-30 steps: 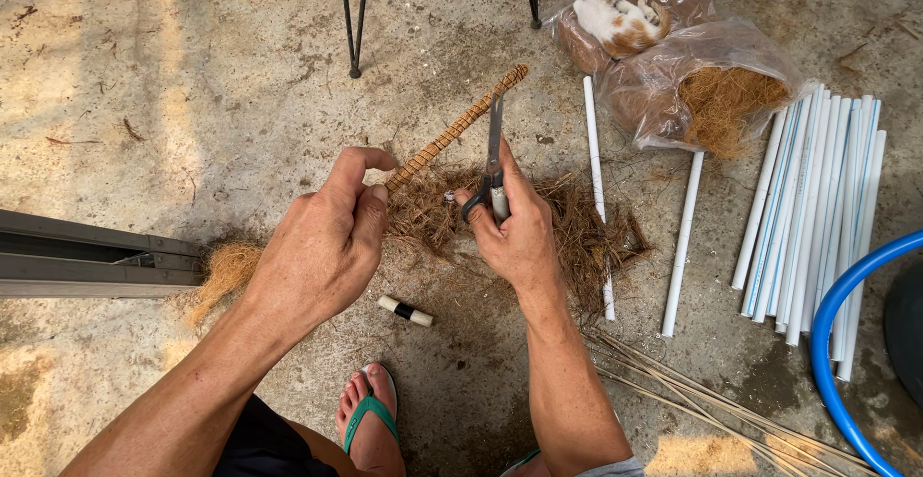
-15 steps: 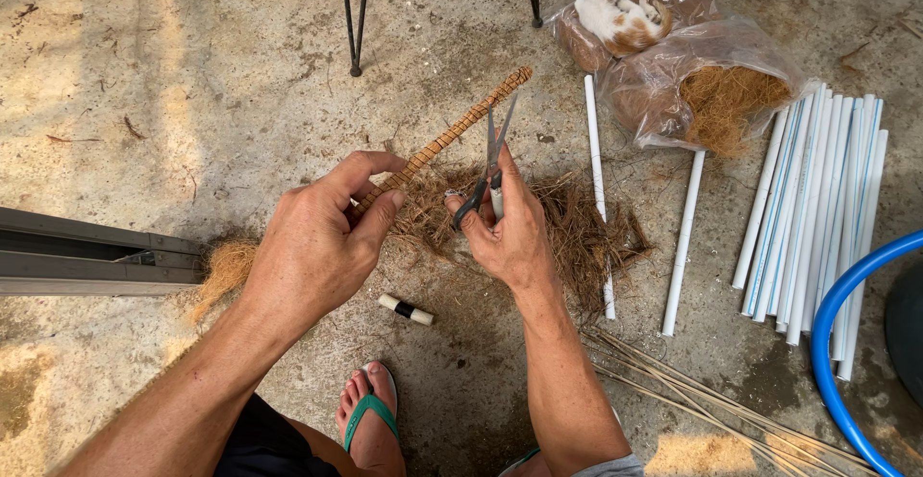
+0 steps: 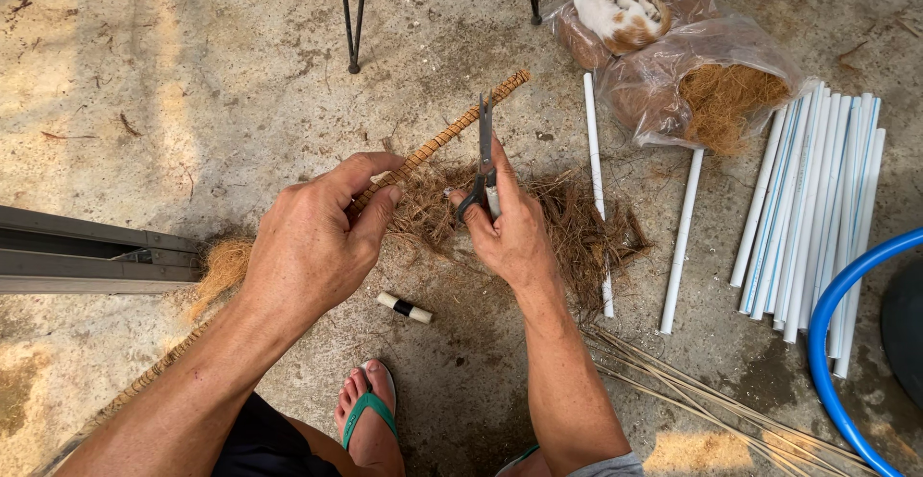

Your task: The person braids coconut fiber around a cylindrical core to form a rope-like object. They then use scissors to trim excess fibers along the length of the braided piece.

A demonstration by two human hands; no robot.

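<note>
A fibre-wrapped rod (image 3: 444, 137) slants across the middle of the concrete floor (image 3: 192, 83); the left hand (image 3: 312, 246) is clenched round its middle. The right hand (image 3: 510, 232) grasps one pair of scissors (image 3: 485, 155), blades pointing up, just beside the rod. Under both hands lies a pile of loose brown fibre (image 3: 577, 227). One small white-and-black cylinder (image 3: 404, 308) lies below the hands, near one foot in a green sandal (image 3: 363, 419). Two single white pipes (image 3: 682, 237) lie right of the pile; a bundle of about ten white pipes (image 3: 817, 198) lies near the right edge, beside a blue hose (image 3: 836, 342). Two plastic bags (image 3: 702, 83) of fibre sit top right, one kitten (image 3: 620, 11) on them.
</note>
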